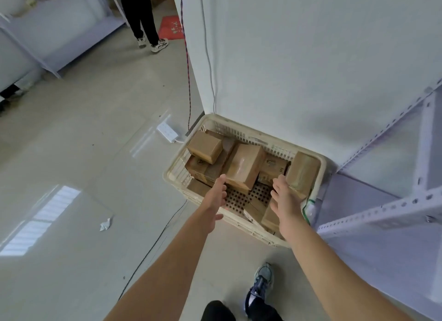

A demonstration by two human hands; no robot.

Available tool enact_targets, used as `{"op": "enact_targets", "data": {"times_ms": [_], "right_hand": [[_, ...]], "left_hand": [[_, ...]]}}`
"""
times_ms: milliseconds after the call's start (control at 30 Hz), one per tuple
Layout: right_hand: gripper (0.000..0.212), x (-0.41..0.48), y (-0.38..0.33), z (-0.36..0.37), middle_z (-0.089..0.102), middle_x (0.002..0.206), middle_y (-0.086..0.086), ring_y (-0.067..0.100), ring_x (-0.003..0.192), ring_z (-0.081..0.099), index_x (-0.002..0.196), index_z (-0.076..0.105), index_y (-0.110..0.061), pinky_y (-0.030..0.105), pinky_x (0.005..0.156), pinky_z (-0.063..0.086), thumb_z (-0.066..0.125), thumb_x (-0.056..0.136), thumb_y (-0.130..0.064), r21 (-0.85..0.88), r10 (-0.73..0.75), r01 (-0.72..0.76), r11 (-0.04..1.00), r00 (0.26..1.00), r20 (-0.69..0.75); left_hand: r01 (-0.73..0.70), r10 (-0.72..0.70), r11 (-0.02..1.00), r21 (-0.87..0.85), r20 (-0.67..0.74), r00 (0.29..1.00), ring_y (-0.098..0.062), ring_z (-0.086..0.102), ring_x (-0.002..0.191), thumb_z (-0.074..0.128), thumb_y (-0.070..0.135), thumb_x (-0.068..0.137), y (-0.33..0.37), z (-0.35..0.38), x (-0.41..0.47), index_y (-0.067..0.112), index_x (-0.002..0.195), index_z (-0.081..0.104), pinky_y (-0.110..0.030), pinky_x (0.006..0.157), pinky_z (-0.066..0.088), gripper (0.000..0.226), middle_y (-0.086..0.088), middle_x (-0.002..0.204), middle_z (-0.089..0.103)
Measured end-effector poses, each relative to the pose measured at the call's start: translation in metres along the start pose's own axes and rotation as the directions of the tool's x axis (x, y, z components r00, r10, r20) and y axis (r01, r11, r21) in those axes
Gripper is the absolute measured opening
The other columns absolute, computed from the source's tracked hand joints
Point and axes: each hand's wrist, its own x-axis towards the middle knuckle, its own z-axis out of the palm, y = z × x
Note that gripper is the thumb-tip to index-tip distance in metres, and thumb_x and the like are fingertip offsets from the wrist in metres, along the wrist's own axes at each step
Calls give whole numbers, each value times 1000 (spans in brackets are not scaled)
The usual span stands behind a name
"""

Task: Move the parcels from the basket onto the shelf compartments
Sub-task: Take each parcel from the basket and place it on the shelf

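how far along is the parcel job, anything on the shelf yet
Nothing looks done: the visible shelf compartments hold no parcels. In hand: nothing yet; the left hand and right hand reach open over the basket. Left: every parcel there, including the middle box and the right-edge box.

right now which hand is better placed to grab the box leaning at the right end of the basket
The right hand. It is open and already against the near side of that leaning box in the basket. The left hand, also open, reaches toward the middle box, farther away.
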Motion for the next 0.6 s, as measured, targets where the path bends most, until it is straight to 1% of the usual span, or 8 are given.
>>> {"op": "enact_targets", "data": {"times_ms": [133,200,267,367,500,567,600], "right_hand": [[63,47,2,18,33,170,-4,18,155,32,163,34,-25,49,129,24,33,110,-57,-41,2,-4,999,999,-41],[64,72,7,29,32,170,-4,19,156,31,164,34,-25,50,129,24,33,109,-58,-52,12,-16,999,998,-62],[68,98,12,41,30,171,-3,21,157,30,164,34,-27,52,129,24,33,107,-64,-74,40,-47,996,995,-90],[67,137,19,59,28,172,-3,20,158,27,165,31,-27,50,130,22,31,108,-63,-56,73,-80,995,990,-120],[70,192,28,83,26,172,-3,20,159,25,165,28,-27,45,130,18,28,107,-67,-57,140,-152,987,976,-165],[70,218,32,94,27,172,-3,20,159,24,165,28,-27,42,127,17,26,107,-66,-55,160,-174,983,968,-196],[70,229,34,100,26,172,-4,20,159,24,165,28,-27,42,127,17,25,107,-66,-69,156,-174,982,966,-207]], "left_hand": [[60,-61,998,9,33,998,-27,34,157,36,70,106,18,-6,50,13,165,35,-55,124,30,82,-7,170,37],[80,-81,997,18,53,995,-27,32,158,36,68,107,28,-10,79,11,165,33,-55,126,26,82,-8,171,35],[92,-95,995,43,77,992,-29,29,159,34,67,107,36,-13,110,12,166,31,-55,127,22,81,-8,172,32],[116,-123,991,62,118,985,-28,23,162,32,65,109,45,-16,166,14,168,26,-53,128,19,78,-6,175,26],[128,-151,978,167,132,980,-26,30,159,33,65,109,44,-21,248,14,166,33,-50,128,21,76,-4,172,34],[132,-162,973,190,154,975,-26,30,159,33,66,108,42,-22,281,15,166,33,-49,128,19,77,-4,172,33],[139,-170,972,190,161,972,-25,29,160,33,68,107,41,-23,293,17,167,33,-50,128,19,79,-2,173,33]]}}
